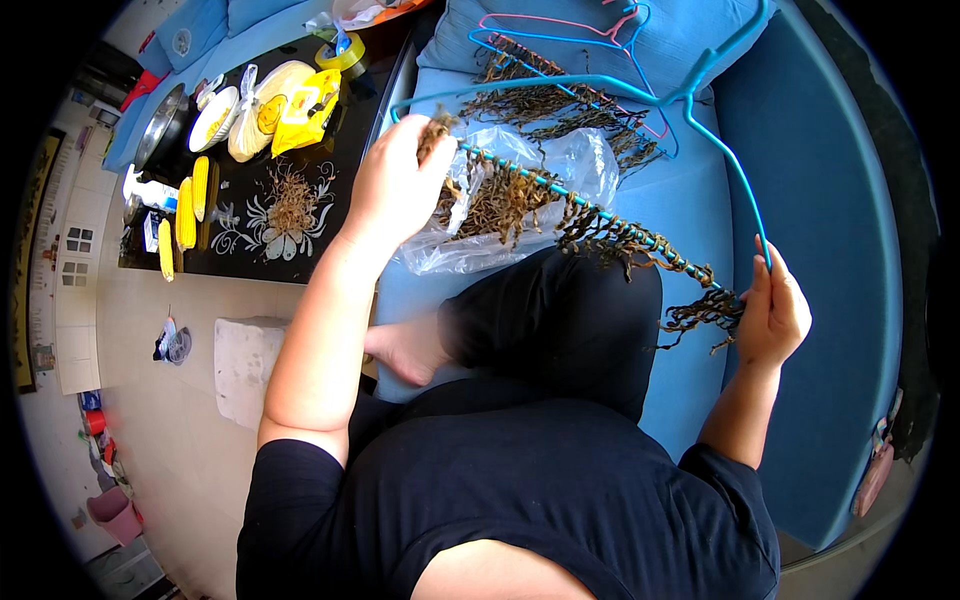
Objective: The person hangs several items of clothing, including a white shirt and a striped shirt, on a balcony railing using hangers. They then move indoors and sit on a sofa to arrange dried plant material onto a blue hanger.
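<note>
A blue clothes hanger (590,85) is held up in front of me, its hook toward the top right. Dark brown dried strips (600,228) hang in a row along its long bar. My left hand (393,185) is closed around the bar's left end, with a small tuft of strips poking out above the fingers. My right hand (775,310) grips the hanger's right corner, fingers wrapped round it. Below the bar, a clear plastic bag (465,255) holding more brown strips lies open on the blue sofa seat. What the left fingertips press on is partly hidden.
Another blue hanger (640,75) and a pink hanger (575,30), both with strips, lie at the sofa's back. Left, a black table (340,240) bears corn cobs (186,215), a yellow bag (308,112), a bowl (213,120) and tape (340,55). A white stool (245,370) stands beside it.
</note>
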Tool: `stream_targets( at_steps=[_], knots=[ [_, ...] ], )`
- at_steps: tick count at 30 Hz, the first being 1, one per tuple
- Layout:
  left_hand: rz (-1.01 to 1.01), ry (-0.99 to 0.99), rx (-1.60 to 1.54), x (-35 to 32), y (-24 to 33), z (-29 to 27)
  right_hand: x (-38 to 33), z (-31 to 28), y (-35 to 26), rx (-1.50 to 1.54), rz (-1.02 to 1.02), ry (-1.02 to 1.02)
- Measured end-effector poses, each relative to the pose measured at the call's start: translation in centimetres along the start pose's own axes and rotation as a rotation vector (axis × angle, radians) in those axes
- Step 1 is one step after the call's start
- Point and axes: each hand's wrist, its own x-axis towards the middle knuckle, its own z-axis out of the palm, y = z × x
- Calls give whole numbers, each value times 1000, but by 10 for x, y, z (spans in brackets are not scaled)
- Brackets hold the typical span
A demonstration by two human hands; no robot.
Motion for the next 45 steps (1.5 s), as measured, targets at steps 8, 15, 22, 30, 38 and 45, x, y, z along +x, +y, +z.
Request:
stream_targets(
  at_steps=[8,15,22,30,38,45],
  knots=[
    [-254,-157,-790,-4,4,-9,1,0,1,46,129,35],
    [-181,-296,-1050,-3,5,-14,-2,3,6,-5,127,6],
    [5,57,-472,-11,5,4,-1,3,5,40,185,30],
    [461,434,-409,-5,20,-13,-3,6,14,102,270,118],
    [-156,490,-1334,10,43,-27,-5,3,17,165,362,106],
    [-246,156,-1256,6,25,-21,-5,3,21,133,358,122]
  ],
)
